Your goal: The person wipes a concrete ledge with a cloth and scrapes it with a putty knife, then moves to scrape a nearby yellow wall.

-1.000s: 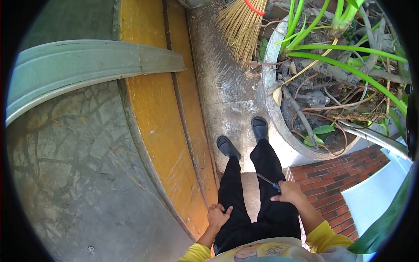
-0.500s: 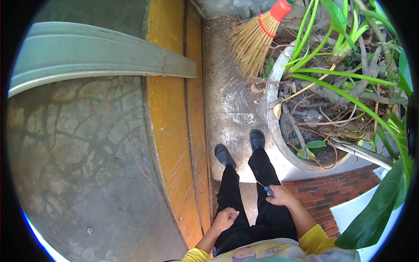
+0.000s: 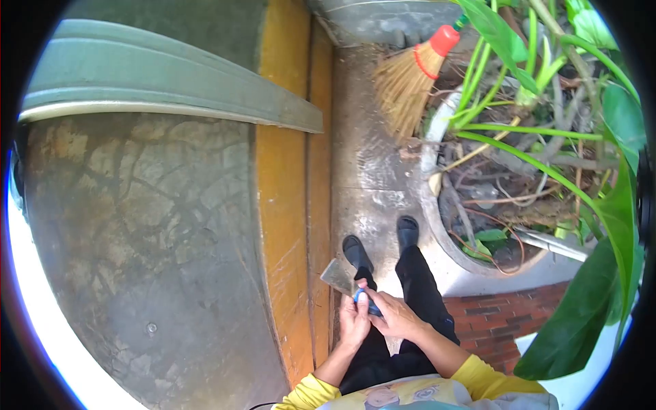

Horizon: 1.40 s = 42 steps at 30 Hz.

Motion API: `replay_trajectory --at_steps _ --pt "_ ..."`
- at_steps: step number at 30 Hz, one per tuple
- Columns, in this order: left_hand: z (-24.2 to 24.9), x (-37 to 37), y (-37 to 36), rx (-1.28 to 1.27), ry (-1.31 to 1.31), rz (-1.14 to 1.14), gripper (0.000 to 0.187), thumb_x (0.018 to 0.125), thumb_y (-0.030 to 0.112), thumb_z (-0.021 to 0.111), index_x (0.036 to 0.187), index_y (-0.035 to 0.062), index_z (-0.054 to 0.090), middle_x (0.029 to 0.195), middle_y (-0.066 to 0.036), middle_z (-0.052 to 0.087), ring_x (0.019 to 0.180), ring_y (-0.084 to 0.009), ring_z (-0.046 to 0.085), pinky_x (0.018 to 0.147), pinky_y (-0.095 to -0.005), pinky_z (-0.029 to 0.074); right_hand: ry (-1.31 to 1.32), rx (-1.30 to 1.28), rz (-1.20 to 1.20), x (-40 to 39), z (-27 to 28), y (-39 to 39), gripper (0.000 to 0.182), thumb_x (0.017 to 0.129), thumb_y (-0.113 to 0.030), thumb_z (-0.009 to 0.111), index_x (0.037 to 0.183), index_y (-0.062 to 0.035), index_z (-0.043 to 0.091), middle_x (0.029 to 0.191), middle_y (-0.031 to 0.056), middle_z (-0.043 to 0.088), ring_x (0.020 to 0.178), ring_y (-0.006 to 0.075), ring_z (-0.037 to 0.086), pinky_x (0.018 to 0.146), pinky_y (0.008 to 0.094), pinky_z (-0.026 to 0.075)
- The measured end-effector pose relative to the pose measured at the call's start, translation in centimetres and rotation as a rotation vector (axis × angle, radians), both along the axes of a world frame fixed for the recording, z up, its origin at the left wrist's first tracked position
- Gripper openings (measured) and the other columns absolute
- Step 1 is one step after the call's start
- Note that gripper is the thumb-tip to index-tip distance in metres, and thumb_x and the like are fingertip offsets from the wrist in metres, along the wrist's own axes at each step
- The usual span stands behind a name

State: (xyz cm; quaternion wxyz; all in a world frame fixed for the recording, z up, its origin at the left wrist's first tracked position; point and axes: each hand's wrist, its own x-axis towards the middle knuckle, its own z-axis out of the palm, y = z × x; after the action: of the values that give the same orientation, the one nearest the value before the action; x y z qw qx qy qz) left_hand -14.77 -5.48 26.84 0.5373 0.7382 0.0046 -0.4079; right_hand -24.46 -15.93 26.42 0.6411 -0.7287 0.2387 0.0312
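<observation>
A putty knife (image 3: 337, 276) with a broad grey blade and a blue handle is held in front of my legs, its blade tilted up and to the left. My right hand (image 3: 398, 316) is closed around the handle. My left hand (image 3: 353, 324) meets it from the other side, its fingers closed at the handle near the base of the blade. Much of the handle is hidden between the two hands. Close to the blade is a yellow wooden ledge (image 3: 319, 232).
A large round planter (image 3: 432, 212) with roots and green stems stands to the right. A straw broom (image 3: 410, 85) leans behind it. Across the upper left juts a grey-green curved beam (image 3: 171, 78) over a stone-patterned floor (image 3: 157, 219). Red brick paving (image 3: 499, 321) shows at lower right.
My right hand has brought the putty knife leftward, and its blade has turned flat side into view. My left hand has come up and joined it at the handle. The view has shifted slightly.
</observation>
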Motion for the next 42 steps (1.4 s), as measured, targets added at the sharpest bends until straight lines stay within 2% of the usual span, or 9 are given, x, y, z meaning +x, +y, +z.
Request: replay_trajectory --at_steps 5,9,13,16,20,25,34,37,42 --pt "2.2 0.5 -1.7 -0.06 0.041 0.029 0.032 0.102 0.011 0.061 0.131 -0.0021 0.06 0.116 -0.009 0.071 0.105 -0.0137 0.064 0.096 -0.0306 0.05 -0.077 -0.069 -0.13 -0.5 0.6 -0.9 0.068 0.079 -0.007 0.077 0.14 -0.0025 0.048 0.103 0.0181 0.063 0.094 0.0385 0.064 0.079 0.0443 0.055" --pt "0.6 0.1 -1.4 0.039 -0.004 -0.232 0.032 0.101 0.006 0.061 0.131 -0.0045 0.058 0.124 -0.015 0.069 0.109 -0.0162 0.065 0.1 -0.032 0.05 0.133 -0.052 -0.248 -2.1 0.2 0.1 0.05 0.082 -0.005 0.074 0.129 -0.006 0.059 0.115 0.0156 0.055 0.1 0.0351 0.062 0.082 0.0407 0.055" --pt "2.1 0.0 -3.0 0.134 -0.131 -0.497 0.068 0.089 0.014 0.077 0.149 0.0018 0.047 0.137 -0.016 0.063 0.12 -0.0246 0.062 0.098 -0.038 0.05 0.287 -0.07 -0.547 -5.3 -0.9 -0.1 0.046 0.081 -0.005 0.075 0.124 0.001 0.058 0.11 0.0204 0.057 0.103 0.0394 0.061 0.086 0.0427 0.052" --pt "1.9 0.5 -1.3 0.193 -0.072 -0.646 0.059 0.091 0.013 0.075 0.144 0.0005 0.053 0.136 -0.016 0.064 0.118 -0.0229 0.063 0.098 -0.0372 0.051 0.444 -0.36 -0.741 -9.7 -3.3 -0.2 0.049 0.081 -0.011 0.079 0.124 0.0041 0.06 0.101 0.0178 0.058 0.09 0.0341 0.061 0.081 0.0395 0.051" --pt "2.2 1.1 0.2 0.195 -0.109 -0.673 0.044 0.092 0.009 0.071 0.134 -0.0009 0.062 0.126 -0.014 0.069 0.107 -0.0207 0.067 0.094 -0.0352 0.054 0.667 -0.318 -0.836 -14.1 -4.3 -1.9 0.045 0.078 -0.01 0.079 0.12 -0.0008 0.062 0.095 0.0168 0.058 0.09 0.0359 0.06 0.081 0.0453 0.048" --pt "3.1 2.5 0.5 0.197 -0.174 -0.66 0.036 0.094 0.008 0.069 0.128 -0.0029 0.065 0.118 -0.015 0.071 0.098 -0.019 0.068 0.089 -0.0335 0.055 0.699 -0.408 -0.883 -14.5 -5.1 -5.5 0.039 0.076 -0.013 0.083 0.109 -0.0013 0.066 0.095 0.0168 0.06 0.089 0.0359 0.061 0.081 0.0455 0.049" --pt "6.3 4.1 -1.9 0.125 -0.237 -0.544 0.032 0.093 0.009 0.07 0.122 -0.0034 0.067 0.102 -0.011 0.071 0.094 -0.0182 0.068 0.088 -0.0325 0.055 0.71 -0.535 -0.944 -14.5 -7.6 -6.1 0.046 0.076 -0.011 0.083 0.117 -0.0015 0.066 0.097 0.0164 0.065 0.095 0.0339 0.065 0.088 0.0434 0.051" --pt "9.6 6.3 -4.3 0.076 -0.507 -0.61 0.028 0.091 0.006 0.071 0.118 -0.0008 0.07 0.104 -0.013 0.072 0.093 -0.02 0.07 0.088 -0.0328 0.055 0.56 -0.374 -1.069 -16.0 -9.3 -5.6 0.046 0.08 -0.006 0.081 0.123 -0.0016 0.065 0.102 0.0127 0.069 0.091 0.0236 0.068 0.085 0.037 0.054" --pt "16.4 12.8 -8.6 -0.189 -1.006 -0.445 0.027 0.087 -0.001 0.073 0.114 -0.0021 0.07 0.106 -0.017 0.072 0.095 -0.0227 0.07 0.088 -0.0335 0.055 0.449 -0.32 -1.073 -18.9 -12.5 -5.9 0.051 0.081 -0.013 0.082 0.126 -0.0001 0.062 0.104 0.012 0.064 0.091 0.0253 0.066 0.083 0.038 0.054"
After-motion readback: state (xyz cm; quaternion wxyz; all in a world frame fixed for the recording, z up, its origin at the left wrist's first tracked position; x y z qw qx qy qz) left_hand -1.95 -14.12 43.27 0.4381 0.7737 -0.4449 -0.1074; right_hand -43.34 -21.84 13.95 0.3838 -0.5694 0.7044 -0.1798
